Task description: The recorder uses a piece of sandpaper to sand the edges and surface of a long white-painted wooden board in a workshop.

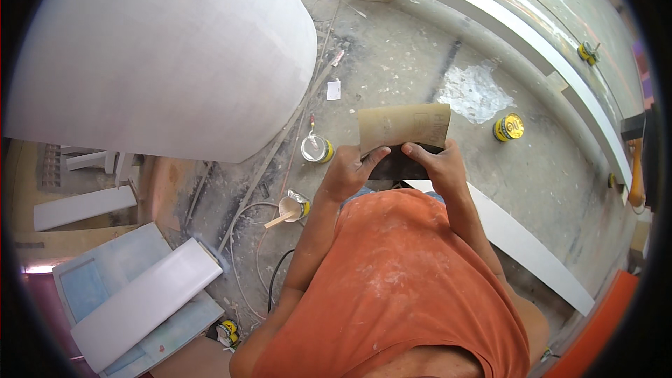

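A sheet of sandpaper point(403, 124) is held out in front of my waist, its tan printed back curling up and a dark face showing below. My left hand point(348, 171) is closed on its left edge, with the thumb pressed on the sheet. On the opposite edge, my right hand point(445, 166) grips it in the same way, and the two thumbs point toward each other. Most of my other fingers are hidden behind the sheet.
A large pale curved panel point(182, 49) fills the upper left. Open cans point(292, 208), point(316, 148) stand left of me; a yellow-lidded can point(508, 127) stands right. Hoses point(234, 238) cross the floor. White boards point(147, 304), point(532, 252) lie both sides. A long white beam point(504, 17) curves behind.
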`<action>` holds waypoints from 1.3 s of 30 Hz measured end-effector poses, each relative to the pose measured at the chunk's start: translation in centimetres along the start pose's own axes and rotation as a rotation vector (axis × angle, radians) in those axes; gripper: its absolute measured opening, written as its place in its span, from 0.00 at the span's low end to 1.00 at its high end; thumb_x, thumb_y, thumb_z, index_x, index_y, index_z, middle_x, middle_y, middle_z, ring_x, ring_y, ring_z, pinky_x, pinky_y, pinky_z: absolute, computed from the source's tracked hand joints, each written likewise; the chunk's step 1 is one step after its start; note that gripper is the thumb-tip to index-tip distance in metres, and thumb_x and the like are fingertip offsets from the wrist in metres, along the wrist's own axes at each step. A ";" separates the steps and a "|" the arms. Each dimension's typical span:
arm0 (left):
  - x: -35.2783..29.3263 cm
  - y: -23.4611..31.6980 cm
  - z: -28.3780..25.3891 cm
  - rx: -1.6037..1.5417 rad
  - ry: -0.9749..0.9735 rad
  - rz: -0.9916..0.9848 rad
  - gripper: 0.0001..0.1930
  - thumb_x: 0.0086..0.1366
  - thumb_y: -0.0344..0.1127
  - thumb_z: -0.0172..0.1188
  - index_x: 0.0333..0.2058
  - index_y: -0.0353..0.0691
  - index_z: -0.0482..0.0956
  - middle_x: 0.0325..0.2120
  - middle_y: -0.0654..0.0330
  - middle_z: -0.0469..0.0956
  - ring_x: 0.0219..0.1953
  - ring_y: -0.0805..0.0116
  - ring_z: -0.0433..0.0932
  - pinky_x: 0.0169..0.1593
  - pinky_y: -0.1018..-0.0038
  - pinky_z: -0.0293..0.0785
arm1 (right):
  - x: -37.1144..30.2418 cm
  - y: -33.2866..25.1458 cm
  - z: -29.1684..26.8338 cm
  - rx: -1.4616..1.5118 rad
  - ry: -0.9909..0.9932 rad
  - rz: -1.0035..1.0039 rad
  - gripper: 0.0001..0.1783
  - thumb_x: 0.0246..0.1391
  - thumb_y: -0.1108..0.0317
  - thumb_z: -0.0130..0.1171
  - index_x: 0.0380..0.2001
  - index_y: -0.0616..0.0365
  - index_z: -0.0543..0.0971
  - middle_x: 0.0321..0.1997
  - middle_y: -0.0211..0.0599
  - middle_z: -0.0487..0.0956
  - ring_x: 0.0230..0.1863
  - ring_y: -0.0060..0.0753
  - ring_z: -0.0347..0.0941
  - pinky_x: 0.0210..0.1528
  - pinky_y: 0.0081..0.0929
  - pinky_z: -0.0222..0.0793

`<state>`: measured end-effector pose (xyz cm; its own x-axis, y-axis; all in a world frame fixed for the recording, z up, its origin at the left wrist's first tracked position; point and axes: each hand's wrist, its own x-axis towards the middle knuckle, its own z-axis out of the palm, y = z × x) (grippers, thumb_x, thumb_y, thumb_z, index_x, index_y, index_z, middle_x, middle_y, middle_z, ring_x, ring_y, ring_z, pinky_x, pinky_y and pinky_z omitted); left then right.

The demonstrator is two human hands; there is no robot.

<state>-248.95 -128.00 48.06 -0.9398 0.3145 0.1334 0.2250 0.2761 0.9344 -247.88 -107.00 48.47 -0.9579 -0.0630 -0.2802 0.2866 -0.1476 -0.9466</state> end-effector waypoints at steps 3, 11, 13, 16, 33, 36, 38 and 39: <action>-0.4 -0.1 0.2 -0.072 0.007 -0.194 0.16 0.71 0.38 0.61 0.50 0.32 0.81 0.38 0.51 0.85 0.41 0.66 0.83 0.43 0.70 0.76 | 0.0 0.5 0.5 0.005 0.008 -0.130 0.14 0.55 0.68 0.72 0.43 0.63 0.85 0.40 0.32 0.86 0.37 0.19 0.78 0.41 0.23 0.75; -1.4 -0.2 0.4 -0.564 -0.063 -0.368 0.16 0.73 0.37 0.57 0.50 0.28 0.79 0.35 0.54 0.86 0.37 0.66 0.86 0.39 0.74 0.82 | 0.7 0.6 -0.3 0.077 0.131 -0.183 0.11 0.56 0.68 0.72 0.40 0.63 0.86 0.37 0.29 0.85 0.38 0.18 0.78 0.41 0.20 0.74; -1.6 0.0 0.7 -0.494 -0.080 -0.398 0.16 0.74 0.36 0.57 0.49 0.27 0.78 0.34 0.51 0.86 0.36 0.64 0.87 0.37 0.74 0.84 | 0.7 0.4 -0.5 0.068 0.174 -0.241 0.12 0.56 0.68 0.71 0.40 0.64 0.86 0.36 0.29 0.85 0.37 0.18 0.78 0.40 0.20 0.74; -1.6 0.4 1.5 -0.521 0.031 -0.366 0.15 0.74 0.36 0.57 0.46 0.26 0.80 0.33 0.49 0.86 0.33 0.67 0.87 0.37 0.74 0.83 | 1.0 0.2 -0.6 0.046 0.199 -0.258 0.11 0.56 0.68 0.71 0.40 0.63 0.86 0.36 0.28 0.85 0.37 0.18 0.77 0.40 0.19 0.73; -1.6 -1.7 2.2 -0.071 0.141 -0.172 0.22 0.76 0.45 0.53 0.29 0.31 0.80 0.16 0.61 0.78 0.18 0.75 0.76 0.25 0.76 0.72 | 1.6 0.4 -0.4 0.077 0.233 -0.305 0.11 0.55 0.70 0.72 0.40 0.63 0.86 0.37 0.28 0.85 0.38 0.18 0.77 0.42 0.20 0.72; -1.5 -1.9 2.6 -0.074 0.225 -0.114 0.22 0.76 0.44 0.54 0.28 0.32 0.81 0.15 0.62 0.77 0.18 0.75 0.75 0.23 0.75 0.70 | 1.7 0.1 -0.2 0.112 0.259 -0.327 0.11 0.55 0.69 0.72 0.40 0.63 0.86 0.37 0.28 0.85 0.38 0.18 0.77 0.42 0.20 0.72; -1.2 -2.1 3.0 -0.285 0.222 -0.076 0.21 0.75 0.43 0.55 0.28 0.32 0.81 0.15 0.62 0.76 0.18 0.75 0.75 0.23 0.75 0.69 | 1.7 -0.1 -0.2 0.065 0.242 -0.306 0.12 0.55 0.68 0.72 0.40 0.63 0.86 0.37 0.28 0.85 0.38 0.18 0.77 0.42 0.20 0.72; -1.0 -2.3 3.3 -0.523 0.244 0.005 0.20 0.75 0.42 0.56 0.27 0.32 0.80 0.15 0.63 0.76 0.18 0.75 0.74 0.23 0.75 0.68 | 1.7 -0.2 -0.1 0.066 0.228 -0.303 0.12 0.55 0.68 0.72 0.40 0.63 0.86 0.37 0.28 0.85 0.38 0.18 0.77 0.42 0.20 0.72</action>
<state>-247.64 -125.97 44.72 -0.9851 0.0792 0.1528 0.1310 -0.2305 0.9642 -249.56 -106.94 48.12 -0.9766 0.2135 -0.0247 -0.0165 -0.1893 -0.9818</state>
